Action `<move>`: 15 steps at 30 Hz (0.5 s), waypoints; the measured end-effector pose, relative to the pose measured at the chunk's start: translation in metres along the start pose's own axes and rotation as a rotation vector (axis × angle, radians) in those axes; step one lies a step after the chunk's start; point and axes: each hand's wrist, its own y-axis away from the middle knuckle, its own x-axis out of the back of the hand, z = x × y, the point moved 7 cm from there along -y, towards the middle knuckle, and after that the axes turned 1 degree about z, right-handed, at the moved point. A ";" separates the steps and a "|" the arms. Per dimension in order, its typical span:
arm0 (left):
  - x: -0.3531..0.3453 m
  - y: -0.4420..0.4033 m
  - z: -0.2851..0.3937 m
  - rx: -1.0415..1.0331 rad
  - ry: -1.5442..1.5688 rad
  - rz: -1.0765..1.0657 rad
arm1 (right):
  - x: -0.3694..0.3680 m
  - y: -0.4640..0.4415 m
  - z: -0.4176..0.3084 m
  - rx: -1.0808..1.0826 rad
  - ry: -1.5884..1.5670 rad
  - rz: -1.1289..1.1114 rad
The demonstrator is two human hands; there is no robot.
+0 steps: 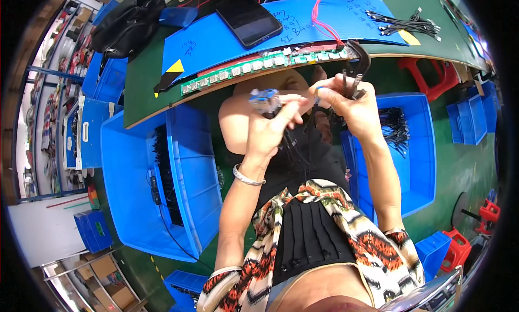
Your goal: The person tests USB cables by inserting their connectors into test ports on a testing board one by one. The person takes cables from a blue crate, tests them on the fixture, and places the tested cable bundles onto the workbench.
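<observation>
My left hand point(268, 131) is closed around a bundle of black cables. Their metal and blue USB plugs point(265, 100) stick up above the fingers, and the cable tails hang down over my lap. My right hand point(357, 111) is closed too, with several dark cable ends point(354, 85) poking out between its fingers. A small blue plug point(318, 92) sits at its thumb and fingertip, close to the left hand's fingers. Just beyond both hands, a green circuit board strip with a row of sockets point(259, 66) runs along the table edge.
A blue bin point(132, 204) with black cables stands at left, another blue bin point(419, 166) at right. On the table point(143, 90) lie a blue sheet point(216, 55), a black phone point(250, 21), a black bag point(127, 25) and black cables point(408, 26). A dark clamp point(359, 58) grips the edge.
</observation>
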 end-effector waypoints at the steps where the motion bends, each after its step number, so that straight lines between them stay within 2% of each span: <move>1: -0.005 0.001 -0.002 0.010 0.005 -0.021 | -0.006 -0.002 0.002 0.018 -0.024 -0.033; 5: -0.018 0.002 0.000 0.019 0.059 -0.004 | -0.018 -0.001 0.008 -0.064 -0.066 -0.055; 7: -0.012 -0.001 -0.005 0.062 0.147 0.067 | -0.005 0.004 0.013 -0.122 -0.008 0.089; 9: -0.006 -0.006 -0.003 0.067 0.196 0.074 | -0.007 0.019 0.041 -0.119 0.082 -0.127; 10: -0.004 -0.008 -0.004 0.084 0.244 0.071 | -0.018 0.032 0.045 -0.232 0.042 -0.233; 12: -0.002 -0.011 -0.010 0.139 0.224 0.067 | -0.017 0.041 0.062 -0.184 0.089 -0.242; 14: -0.003 -0.012 -0.011 0.143 0.256 0.057 | -0.012 0.042 0.063 -0.253 0.103 -0.251; 15: -0.003 -0.013 -0.011 0.165 0.250 0.054 | -0.013 0.043 0.058 -0.199 0.178 -0.254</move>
